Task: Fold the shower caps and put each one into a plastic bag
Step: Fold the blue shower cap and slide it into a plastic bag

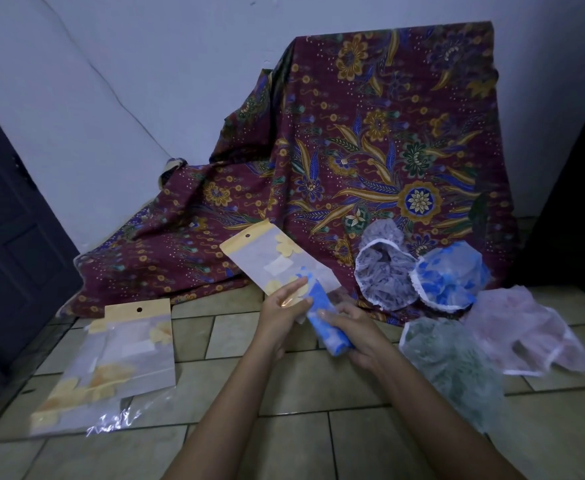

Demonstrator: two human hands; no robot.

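Observation:
My left hand (282, 308) holds the open lower end of a clear plastic bag (270, 258) with a yellow header, lifted above the floor. My right hand (351, 329) grips a folded blue-and-white shower cap (320, 299); its top end sits at the bag's mouth. To the right lie loose caps: a grey one (383, 271), a blue one (448, 275), a green one (454, 362) and a pink one (526, 330).
A stack of plastic bags (118, 362) with yellow headers lies on the tiled floor (319, 427) at the left. A maroon batik cloth (370, 150) drapes over something against the wall behind. A dark door (10, 237) stands at the far left.

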